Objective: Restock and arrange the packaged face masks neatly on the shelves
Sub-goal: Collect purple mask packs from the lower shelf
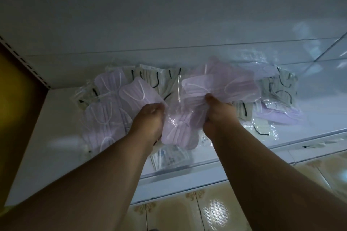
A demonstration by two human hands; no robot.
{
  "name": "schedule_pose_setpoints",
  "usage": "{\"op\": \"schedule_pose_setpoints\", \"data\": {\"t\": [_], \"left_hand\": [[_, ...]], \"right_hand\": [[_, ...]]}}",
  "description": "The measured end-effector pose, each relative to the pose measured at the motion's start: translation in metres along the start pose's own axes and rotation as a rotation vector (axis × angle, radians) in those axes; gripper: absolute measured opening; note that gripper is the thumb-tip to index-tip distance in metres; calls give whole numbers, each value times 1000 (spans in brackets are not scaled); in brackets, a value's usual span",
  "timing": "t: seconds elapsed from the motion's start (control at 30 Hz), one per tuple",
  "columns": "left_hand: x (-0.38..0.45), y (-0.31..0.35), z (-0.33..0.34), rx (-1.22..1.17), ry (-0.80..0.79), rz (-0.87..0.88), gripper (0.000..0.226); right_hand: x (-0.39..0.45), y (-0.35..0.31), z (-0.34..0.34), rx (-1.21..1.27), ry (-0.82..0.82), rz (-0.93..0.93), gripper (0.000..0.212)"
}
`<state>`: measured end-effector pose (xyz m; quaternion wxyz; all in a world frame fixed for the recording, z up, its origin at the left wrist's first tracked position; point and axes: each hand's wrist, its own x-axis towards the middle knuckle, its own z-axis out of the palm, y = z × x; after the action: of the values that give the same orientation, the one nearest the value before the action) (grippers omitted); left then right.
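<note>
We are reaching both arms into a low white shelf (56, 118), working over a loose heap of packaged face masks. Starting at the left, lilac packs (105, 116) are lying fanned and overlapping near the slotted upright (24, 62); we judge they are being gathered by colour, since the pale packs with black ear loops (159, 78) are sitting in a rough row behind them against the back panel (169, 24). Our left hand (148, 120) is curling its fingers down onto the lilac pile, gripping the near edge of one pack; the fingertips are hidden under the film, so we cannot tell how many packs it is holding. Between the hands a single lilac pack (178, 131) is hanging over the shelf's front part, apparently being held at both sides, probably so it can be squared before laying it down. Our right hand (217, 114) is closing thumb over fingers on a bunch of lilac packs (221, 88) that are splaying upward and outward, held by their lower ends; this looks like a grip for lifting a batch at once. Further right, more pale and lilac packs (277, 114) are lying mixed and crooked, not yet sorted. A few clear-wrapped packs (169, 155) are sitting near the front lip, beneath the wrists. Tiled floor (216, 210) is showing below. Arranging appears well short of finished.
</note>
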<state>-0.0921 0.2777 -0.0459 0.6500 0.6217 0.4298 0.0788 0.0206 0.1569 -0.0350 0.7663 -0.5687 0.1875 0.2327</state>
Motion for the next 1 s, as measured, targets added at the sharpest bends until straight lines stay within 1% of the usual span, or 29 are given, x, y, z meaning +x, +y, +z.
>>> {"op": "schedule_pose_setpoints", "data": {"t": [0.07, 0.1, 0.13, 0.2, 0.23, 0.27, 0.3, 0.33, 0.37, 0.4, 0.47, 0.53, 0.57, 0.67, 0.7, 0.77, 0.8, 0.83, 0.9, 1.0], "left_hand": [[-4, 0, -1, -50, 23, 6, 38], [-6, -1, -2, -115, -13, -25, 39], [-6, 1, -1, -210, -69, -82, 40], [-18, 5, 0, -342, -226, -174, 37], [-27, 4, -1, -328, -269, -180, 32], [-32, 1, -1, -300, -264, -170, 23], [-37, -3, -1, -262, -214, -137, 13], [-46, -4, -1, -242, -154, -110, 6], [-57, -6, -1, -234, -108, -84, 11], [-70, -6, 0, -241, -96, -76, 15], [-101, -8, 4, -283, -144, -67, 22], [-146, -6, 9, -374, -210, -67, 29], [-169, -6, 14, -433, -237, -82, 27], [-246, -16, 26, -500, -320, -170, 19], [-274, -19, 33, -503, -351, -176, 22], [-326, -27, 52, -464, -367, -166, 37], [-351, -28, 61, -449, -342, -154, 39], [-373, -27, 71, -449, -323, -132, 35], [-415, -23, 86, -447, -305, -107, 33], [-464, -13, 98, -498, -346, -113, 48]], "right_hand": [[-4, -6, -7, -23, -67, 36, 18], [-8, -7, -9, -42, -114, 68, 11], [-12, -7, -11, -63, -146, 90, 7], [-21, -8, -14, -66, -185, 100, 6], [-26, -9, -15, -58, -206, 104, 6], [-32, -10, -16, -61, -232, 113, 6], [-40, -11, -18, -65, -261, 130, 7], [-48, -12, -22, -68, -290, 142, 8], [-58, -12, -26, -66, -318, 148, 6], [-68, -11, -33, -59, -335, 143, 2], [-86, -9, -51, -46, -322, 106, 16], [-105, -13, -77, -66, -260, 95, 28], [-116, -17, -93, -81, -227, 100, 28], [-155, -39, -143, -38, -160, 107, 11], [-171, -47, -162, -10, -163, 104, 6], [-207, -64, -199, -12, -202, 94, 5], [-225, -73, -216, -1, -225, 94, 13], [-243, -83, -232, 20, -251, 97, 23], [-273, -102, -261, 48, -291, 85, 31], [-312, -133, -298, 53, -336, 73, 40]]}}
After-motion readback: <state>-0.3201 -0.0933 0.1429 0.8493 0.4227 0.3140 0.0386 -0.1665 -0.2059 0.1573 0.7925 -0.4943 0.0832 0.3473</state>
